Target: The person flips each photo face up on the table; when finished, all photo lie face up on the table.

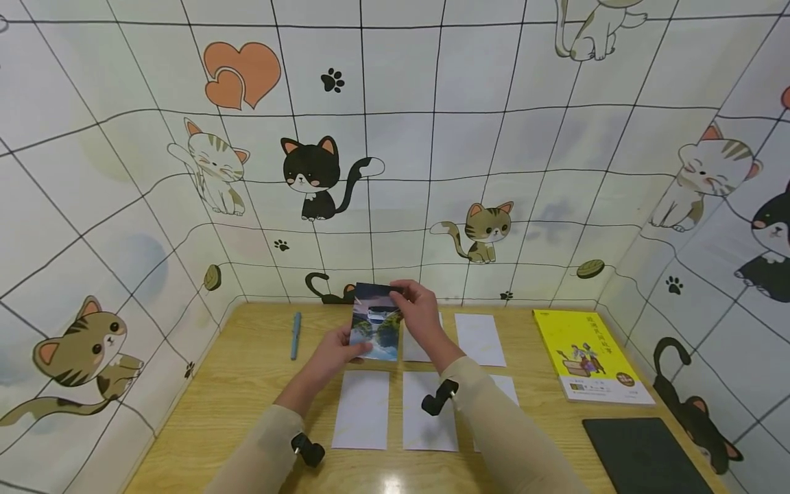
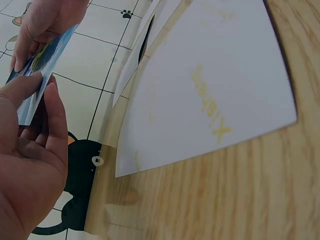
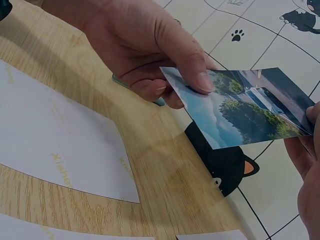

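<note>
A glossy photo print [image 1: 376,322] of a landscape with trees, sky and a pale structure is held up over the back of the table, picture side towards the head camera. My left hand [image 1: 334,353] pinches its lower left corner, thumb on the picture and fingers behind. At the upper right corner, my right hand [image 1: 420,309] pinches the print too. In the right wrist view the print [image 3: 245,107] spans the gap between both hands. White cards [image 1: 361,410] lie face down in rows beneath and beside the hands, with faint yellow lettering on their backs.
A teal pen [image 1: 296,336] lies on the wooden table [image 1: 247,412] at the left. To the right are a yellow book [image 1: 586,357] and a dark flat pad [image 1: 644,453]. Cat-patterned cloth walls [image 1: 395,151] enclose the table at the back and sides.
</note>
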`<state>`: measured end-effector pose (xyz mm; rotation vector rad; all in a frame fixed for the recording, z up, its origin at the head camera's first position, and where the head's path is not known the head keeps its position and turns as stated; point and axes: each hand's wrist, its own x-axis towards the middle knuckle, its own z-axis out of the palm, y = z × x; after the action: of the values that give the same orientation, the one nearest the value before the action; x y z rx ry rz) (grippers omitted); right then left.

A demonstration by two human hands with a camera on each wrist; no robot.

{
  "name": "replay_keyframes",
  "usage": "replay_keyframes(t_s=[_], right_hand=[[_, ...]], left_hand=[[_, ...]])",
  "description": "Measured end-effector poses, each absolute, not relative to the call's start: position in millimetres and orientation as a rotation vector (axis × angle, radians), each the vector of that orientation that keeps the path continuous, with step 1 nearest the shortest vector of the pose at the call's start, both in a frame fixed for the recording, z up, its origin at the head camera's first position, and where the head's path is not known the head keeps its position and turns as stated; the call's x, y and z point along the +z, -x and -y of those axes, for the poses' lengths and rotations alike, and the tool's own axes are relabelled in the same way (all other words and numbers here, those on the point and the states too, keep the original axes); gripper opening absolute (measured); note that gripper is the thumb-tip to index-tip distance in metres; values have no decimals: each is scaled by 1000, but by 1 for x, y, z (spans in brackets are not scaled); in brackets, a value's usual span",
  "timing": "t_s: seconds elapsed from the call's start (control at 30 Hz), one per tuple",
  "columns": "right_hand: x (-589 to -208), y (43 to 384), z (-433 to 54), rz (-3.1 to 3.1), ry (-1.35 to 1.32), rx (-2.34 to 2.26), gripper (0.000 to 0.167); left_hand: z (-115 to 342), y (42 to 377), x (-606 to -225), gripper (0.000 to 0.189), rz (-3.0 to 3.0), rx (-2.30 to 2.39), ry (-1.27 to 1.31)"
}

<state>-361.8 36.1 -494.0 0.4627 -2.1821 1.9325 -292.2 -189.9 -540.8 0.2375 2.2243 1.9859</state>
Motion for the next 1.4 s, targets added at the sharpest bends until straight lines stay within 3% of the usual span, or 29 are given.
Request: replay_keyframes(t_s=[0.3,0.63,1.0,1.13,1.4], right_hand=[[-503,361,-46,2139,-504,1982,32],[-522,349,-55,2215,-471,2036,29],[-533,324,-52,2273,-515,2155,22],[-537,323,-52,2275,-536,2135,17],[-523,336,-62,2309,-515,2006,23]], left_hand=[[196,297,-541,33,-2296,2078,-105],[204,306,-534,22,-2322,2267,47],[213,314,-522,37,-2320,2332,211],[210,313,-519,34,-2328,2337,222],[202,310,-522,29,-2381,2273,46]])
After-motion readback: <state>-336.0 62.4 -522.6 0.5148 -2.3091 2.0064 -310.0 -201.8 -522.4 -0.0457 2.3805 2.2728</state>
